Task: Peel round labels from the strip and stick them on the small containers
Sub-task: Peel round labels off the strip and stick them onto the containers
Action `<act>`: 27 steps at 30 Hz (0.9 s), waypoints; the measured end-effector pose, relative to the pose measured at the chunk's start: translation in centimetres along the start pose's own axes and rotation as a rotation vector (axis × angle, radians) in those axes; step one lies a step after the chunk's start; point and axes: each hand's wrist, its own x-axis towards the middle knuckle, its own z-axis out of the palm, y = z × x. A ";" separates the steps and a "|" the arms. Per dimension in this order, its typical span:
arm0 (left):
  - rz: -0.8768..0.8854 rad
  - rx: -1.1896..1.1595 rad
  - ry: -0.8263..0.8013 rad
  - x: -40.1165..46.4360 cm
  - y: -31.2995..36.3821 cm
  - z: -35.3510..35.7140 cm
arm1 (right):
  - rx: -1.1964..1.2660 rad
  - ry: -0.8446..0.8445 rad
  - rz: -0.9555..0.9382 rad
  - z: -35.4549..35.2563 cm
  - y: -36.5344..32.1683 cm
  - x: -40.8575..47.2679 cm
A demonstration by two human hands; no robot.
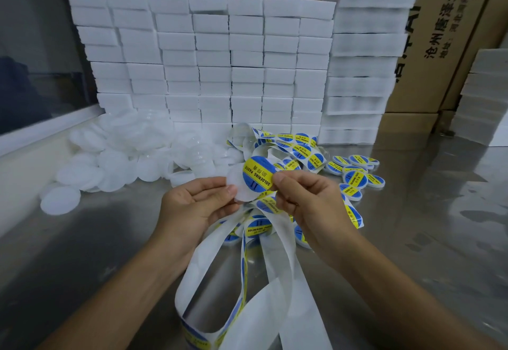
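Now, at the middle, just above both hands: a small container [237, 188], white and round, pinched by its 8 o'clock edge in the grip of the left hand [198, 206], thumb and fingers closed together on it. Lying over the face of it, a bit toward 2 o'clock: a round label [257, 175], blue with a yellow band and black letters reading SOLDERING PASTE. Pinched at its 4 o'clock edge by the right hand [305, 198], thumb and first finger pressed together on the label. Hard to tell whether stuck down flat or only touching. Hanging under the hands toward 6 o'clock: the strip [286, 281], long and white, looped and twisted, with more blue and yellow labels on parts of it. More of the same strip bunched up past the hands at 12 to 1 o'clock, lying on the counter [428, 212], shiny and grey. Off at 9 to 10 o'clock: a big heap of plain white containers [110, 162], no labels on them, some tipped, some flat. Off at 2 o'clock, near the right hand: a little bunch of labelled containers [354, 173], lying side by side and touching. Peeking out under the hands and strip at 6 o'clock: a few more with labels. Far back at 12 o'clock: a tall wall of white foam blocks [220, 60], stacked in neat rows. Behind those, at 1 to 2 o'clock: brown cardboard boxes [431, 47] with black printing.
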 end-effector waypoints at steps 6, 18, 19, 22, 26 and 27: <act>-0.011 -0.002 -0.039 -0.2 0.2 0.2 | -0.108 0.030 -0.004 0.0 0.4 0.0; 0.000 0.027 -0.055 -0.3 0.3 0.2 | -0.185 0.004 -0.033 0.0 0.3 0.0; 0.005 0.033 -0.054 -0.3 0.3 0.2 | -0.182 0.009 -0.036 0.0 0.3 -0.1; 0.039 0.062 -0.067 -0.4 0.4 0.2 | -0.199 0.019 -0.057 0.0 0.3 -0.1; 0.102 0.117 -0.092 -0.8 0.6 0.4 | -0.262 0.041 -0.104 0.0 0.3 -0.3; 0.128 0.144 -0.095 -0.8 0.6 0.4 | -0.277 0.050 -0.112 0.0 0.3 -0.3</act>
